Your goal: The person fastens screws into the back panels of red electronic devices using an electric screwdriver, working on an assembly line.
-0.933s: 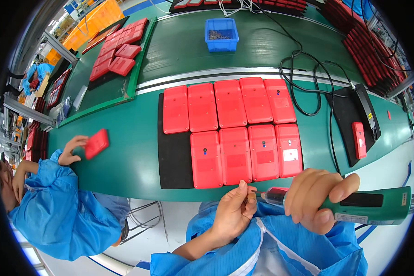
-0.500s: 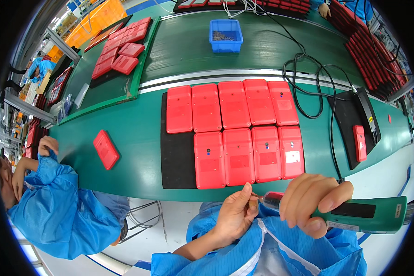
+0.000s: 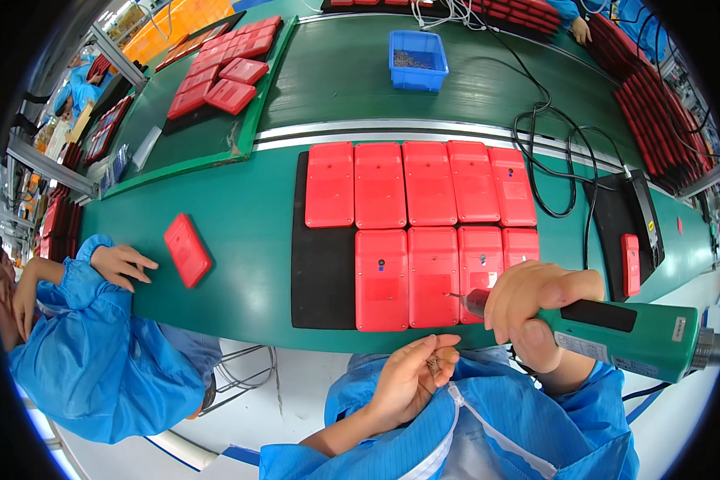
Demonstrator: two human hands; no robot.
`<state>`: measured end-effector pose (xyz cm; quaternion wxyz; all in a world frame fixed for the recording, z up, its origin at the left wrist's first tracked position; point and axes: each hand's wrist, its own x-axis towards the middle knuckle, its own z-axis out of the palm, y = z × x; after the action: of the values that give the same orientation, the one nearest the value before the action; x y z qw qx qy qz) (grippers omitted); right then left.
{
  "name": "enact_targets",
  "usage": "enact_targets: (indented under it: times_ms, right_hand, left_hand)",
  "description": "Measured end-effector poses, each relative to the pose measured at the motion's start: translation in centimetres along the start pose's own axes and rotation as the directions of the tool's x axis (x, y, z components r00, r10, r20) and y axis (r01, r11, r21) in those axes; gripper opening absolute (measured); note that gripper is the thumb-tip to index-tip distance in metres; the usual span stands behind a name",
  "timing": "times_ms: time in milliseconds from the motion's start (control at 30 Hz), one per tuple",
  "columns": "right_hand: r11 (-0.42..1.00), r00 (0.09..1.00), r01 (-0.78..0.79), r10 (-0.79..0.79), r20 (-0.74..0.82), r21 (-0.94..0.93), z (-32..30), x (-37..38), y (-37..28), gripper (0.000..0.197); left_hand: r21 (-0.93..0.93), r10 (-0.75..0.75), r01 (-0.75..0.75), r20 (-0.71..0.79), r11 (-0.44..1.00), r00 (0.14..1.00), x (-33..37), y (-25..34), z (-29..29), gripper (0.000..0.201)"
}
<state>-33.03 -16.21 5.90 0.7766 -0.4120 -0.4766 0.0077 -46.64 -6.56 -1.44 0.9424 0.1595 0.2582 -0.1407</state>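
My right hand [image 3: 540, 312] is wrapped around a green electric screwdriver [image 3: 628, 336]. Its thin bit points left, over the near row of red plastic cases [image 3: 434, 276], level with the second one from the left. Whether the bit touches that case I cannot tell. Just off the table's front edge, my left hand [image 3: 416, 374] is curled palm up around a small heap of screws [image 3: 433, 365]. The cases lie back up in two rows on a black mat [image 3: 322, 280], and part of the near row is hidden behind my right hand.
A blue bin [image 3: 418, 78] of small metal parts stands beyond the metal rail. Left of me sits a co-worker in blue [image 3: 112, 368], one hand near a loose red case [image 3: 188, 250]. Black cables [image 3: 536, 160] loop at the right. More red cases are stacked at the far right.
My right hand has swung the screwdriver's bit up and away from my left fingers, over the cases. My left hand has lowered slightly. The co-worker's hand has reached toward the loose case.
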Motion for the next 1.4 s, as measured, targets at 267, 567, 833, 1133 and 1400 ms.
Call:
enact_targets:
  times_ms: [267, 567, 833, 1133, 1400]
  right_hand:
    - [0.997, 0.989, 0.012, 0.0, 0.15, -0.079, 0.0, 0.5, 0.6, 0.035]
    - [0.988, 0.985, -0.024, 0.049, 0.165, -0.149, 0.3, 0.8, 0.2, 0.033]
    - [0.964, 0.951, 0.04, 0.045, 0.307, -0.263, 0.4, 1.3, 0.0, 0.027]
    - [0.966, 0.941, 0.081, 0.007, 0.338, -0.245, 0.6, 1.4, 0.3, 0.027]
    - [0.971, 0.914, 0.091, 0.008, 0.405, -0.223, 0.6, 1.7, 0.5, 0.028]
  left_hand:
    - [-0.081, 0.009, -0.002, 0.089, 0.997, 0.996, 0.2, 0.1, -0.9, 0.03]
    - [-0.114, -0.005, 0.02, 0.134, 0.993, 0.991, 0.2, 0.3, -1.0, 0.031]
    - [-0.157, 0.008, 0.014, 0.139, 0.987, 0.99, 0.3, 0.3, -0.8, 0.032]
    - [-0.191, 0.02, -0.007, 0.069, 0.981, 0.997, 0.2, 0.6, -0.3, 0.034]
    - [-0.15, 0.002, 0.015, 0.109, 0.989, 0.994, 0.3, 1.2, 0.1, 0.033]
